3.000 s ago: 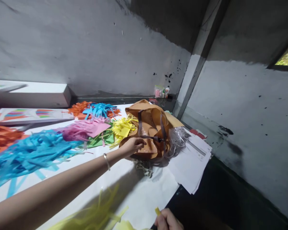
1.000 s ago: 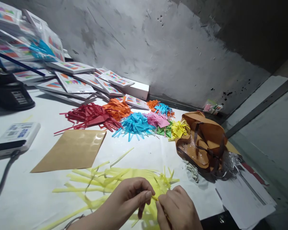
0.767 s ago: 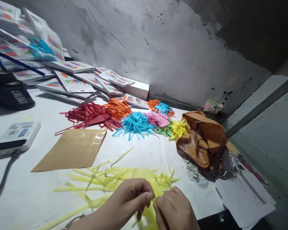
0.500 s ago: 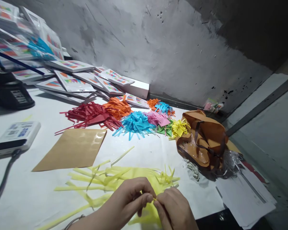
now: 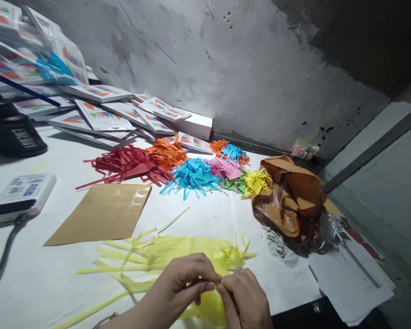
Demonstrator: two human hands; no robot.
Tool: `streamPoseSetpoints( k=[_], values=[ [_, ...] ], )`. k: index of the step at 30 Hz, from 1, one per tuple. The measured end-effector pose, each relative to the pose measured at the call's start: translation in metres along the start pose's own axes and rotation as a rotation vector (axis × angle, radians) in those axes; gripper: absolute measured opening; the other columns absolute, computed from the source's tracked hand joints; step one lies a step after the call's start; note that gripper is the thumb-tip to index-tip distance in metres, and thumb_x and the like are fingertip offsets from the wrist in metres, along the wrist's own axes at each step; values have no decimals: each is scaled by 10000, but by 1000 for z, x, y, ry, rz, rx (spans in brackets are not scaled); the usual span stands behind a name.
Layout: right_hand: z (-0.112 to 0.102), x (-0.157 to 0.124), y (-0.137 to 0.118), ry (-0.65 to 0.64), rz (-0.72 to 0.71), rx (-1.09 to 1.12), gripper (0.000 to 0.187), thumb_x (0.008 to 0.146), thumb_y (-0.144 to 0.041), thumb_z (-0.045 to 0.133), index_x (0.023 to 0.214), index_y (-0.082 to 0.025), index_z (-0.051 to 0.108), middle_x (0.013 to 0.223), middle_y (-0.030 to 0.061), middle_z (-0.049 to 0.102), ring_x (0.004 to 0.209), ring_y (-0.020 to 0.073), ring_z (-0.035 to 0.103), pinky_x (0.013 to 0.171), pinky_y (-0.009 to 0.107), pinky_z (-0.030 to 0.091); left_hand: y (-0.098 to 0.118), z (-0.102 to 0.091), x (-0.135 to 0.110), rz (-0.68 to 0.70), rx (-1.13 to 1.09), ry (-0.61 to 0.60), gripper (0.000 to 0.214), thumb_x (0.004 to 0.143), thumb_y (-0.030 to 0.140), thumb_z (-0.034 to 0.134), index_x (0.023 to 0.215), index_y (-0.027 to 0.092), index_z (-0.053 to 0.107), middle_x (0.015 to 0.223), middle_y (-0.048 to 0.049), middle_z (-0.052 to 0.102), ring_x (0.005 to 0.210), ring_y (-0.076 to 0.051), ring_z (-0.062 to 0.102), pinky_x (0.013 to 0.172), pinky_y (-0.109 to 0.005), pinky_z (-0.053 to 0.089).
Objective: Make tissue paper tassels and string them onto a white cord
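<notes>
Yellow fringed tissue paper (image 5: 195, 246) lies spread on the white table, its cut strips fanning out to the left and a small bunched tuft at its right end. Above it my left hand (image 5: 187, 283) pinches with thumb and forefinger. My right hand (image 5: 245, 294) is pinched too, its fingertips meeting those of the left. A tiny bit of yellow paper shows between the fingertips; most of it is hidden by the fingers. One loose yellow strip (image 5: 173, 219) lies just beyond the sheet.
Tissue tassels in red (image 5: 132, 164), orange (image 5: 167, 153), blue (image 5: 193, 177) and other colours lie behind. A brown envelope (image 5: 99, 212) is at left, near a white device (image 5: 23, 196) with a cable. At right stands an open brown bag (image 5: 291, 201); several printed packets (image 5: 102, 116) are piled at back left.
Both hands stay pinched together over the yellow paper. My right hand has shifted slightly left, and its fingertips have closed up against the left hand's.
</notes>
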State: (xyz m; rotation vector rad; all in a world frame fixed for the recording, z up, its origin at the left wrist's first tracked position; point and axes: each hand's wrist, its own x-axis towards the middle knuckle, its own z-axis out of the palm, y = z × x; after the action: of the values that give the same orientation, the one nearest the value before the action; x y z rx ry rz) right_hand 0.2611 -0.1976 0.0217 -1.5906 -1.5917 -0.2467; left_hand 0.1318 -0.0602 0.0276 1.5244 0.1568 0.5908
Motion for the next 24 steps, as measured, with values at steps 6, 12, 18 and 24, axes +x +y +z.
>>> streamPoseSetpoints(
  k=[6,12,18,24],
  values=[
    [1,-3,0,-4,120,81,183,1022,-240,506,850,-242,566,689,-18,592,670,153,546,628,255,411,-1,3,0,-248,-105,61,255,781,413,813,840,167,786,714,-22,653,565,-120,617,515,-191,527],
    [7,-10,1,58,175,140,177,1029,-312,504,900,-248,606,722,-10,628,667,150,581,629,244,447,7,2,1,-326,11,57,239,764,374,756,730,139,726,650,-11,647,551,-122,594,536,-208,501],
    [13,-19,3,115,197,88,172,986,-200,531,830,-239,591,673,-14,605,619,142,565,598,238,439,8,2,3,-398,38,-1,276,774,405,708,763,133,747,663,-30,675,560,-133,605,552,-231,522],
    [18,-18,1,118,115,42,174,1024,-340,511,966,-218,621,708,12,656,617,152,619,576,253,480,7,-2,-2,-315,232,-97,164,824,280,613,788,160,717,638,-15,689,576,-137,617,540,-206,481]
  ],
)
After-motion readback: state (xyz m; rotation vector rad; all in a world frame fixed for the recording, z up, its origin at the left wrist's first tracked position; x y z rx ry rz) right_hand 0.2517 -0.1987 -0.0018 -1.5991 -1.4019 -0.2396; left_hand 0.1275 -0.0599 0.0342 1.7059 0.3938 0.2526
